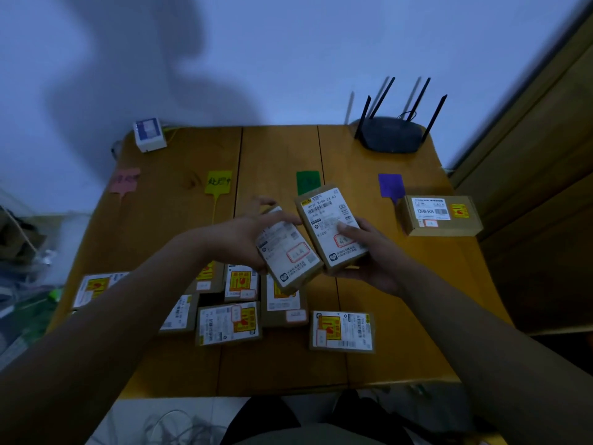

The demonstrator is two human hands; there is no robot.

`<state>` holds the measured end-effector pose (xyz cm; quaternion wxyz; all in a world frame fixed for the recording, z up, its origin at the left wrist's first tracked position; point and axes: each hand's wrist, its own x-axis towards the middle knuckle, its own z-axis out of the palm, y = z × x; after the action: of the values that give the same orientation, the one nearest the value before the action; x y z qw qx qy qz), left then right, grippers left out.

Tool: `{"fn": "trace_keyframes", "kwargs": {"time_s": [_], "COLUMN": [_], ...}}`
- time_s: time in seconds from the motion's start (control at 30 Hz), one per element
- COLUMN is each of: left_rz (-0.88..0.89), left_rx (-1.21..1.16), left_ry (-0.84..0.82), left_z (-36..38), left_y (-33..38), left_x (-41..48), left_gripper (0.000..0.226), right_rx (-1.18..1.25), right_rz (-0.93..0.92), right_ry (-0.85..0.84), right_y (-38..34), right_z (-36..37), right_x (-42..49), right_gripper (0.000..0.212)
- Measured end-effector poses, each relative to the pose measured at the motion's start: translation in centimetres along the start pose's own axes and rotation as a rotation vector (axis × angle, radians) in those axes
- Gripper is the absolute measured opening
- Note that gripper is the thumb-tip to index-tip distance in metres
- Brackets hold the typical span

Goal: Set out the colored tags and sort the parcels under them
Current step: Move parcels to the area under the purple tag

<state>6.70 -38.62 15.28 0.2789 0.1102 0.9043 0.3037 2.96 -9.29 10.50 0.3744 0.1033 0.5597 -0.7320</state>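
**A:** What lies on the wooden table [179, 364], from left to right?

**B:** Four paper tags sit in a row across its far half: a pink tag [125, 180], a yellow tag with dark handwriting [219, 182], a green tag [307, 181] and a purple tag [390, 184]. One brown cardboard parcel with a white label [439, 216] lies just right of and below the purple tag. A cluster of similar labelled parcels [228, 323] covers the near half.

**A:** And the hands?

**B:** Both are raised over the middle. The left hand [247, 239] grips a small brown parcel [288, 252], fingers curled round its far end. The right hand [373, 258] cradles a second brown parcel [330, 226] from beneath, thumb pressed on its label. The two parcels touch side by side, below the green tag.

**A:** Anything behind?

**B:** A small white box [149, 133] at the far left corner, a black four-antenna router [390, 133] at the far right
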Motion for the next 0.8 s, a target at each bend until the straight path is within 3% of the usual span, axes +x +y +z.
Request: {"fn": "trace_keyframes", "kwargs": {"time_s": [0.2, 0.37, 0.6, 0.8], "left_rz": [0.048, 0.094, 0.052, -0.091], "left_rx": [-0.145, -0.251, -0.741, -1.026], "left_ry": [0.041, 0.124, 0.254, 0.481], "left_z": [0.1, 0.4, 2.6, 4.5], "left_y": [-0.7, -1.7, -2.3, -0.4], "left_x": [0.8, 1.2, 2.1, 4.1], "left_gripper": [0.117, 0.107, 0.106, 0.075], "right_rx": [0.078, 0.133, 0.233, 0.250], "right_rz": [0.023, 0.005, -0.044, -0.124], "right_ry": [-0.011, -0.011, 0.028, 0.041], "right_y": [0.4, 0.7, 0.4, -0.4], "right_z": [0.1, -0.1, -0.2, 0.1], "right_x": [0.1, 0.5, 1.3, 1.9], "right_gripper": [0.041, 0.046, 0.054, 0.052]}}
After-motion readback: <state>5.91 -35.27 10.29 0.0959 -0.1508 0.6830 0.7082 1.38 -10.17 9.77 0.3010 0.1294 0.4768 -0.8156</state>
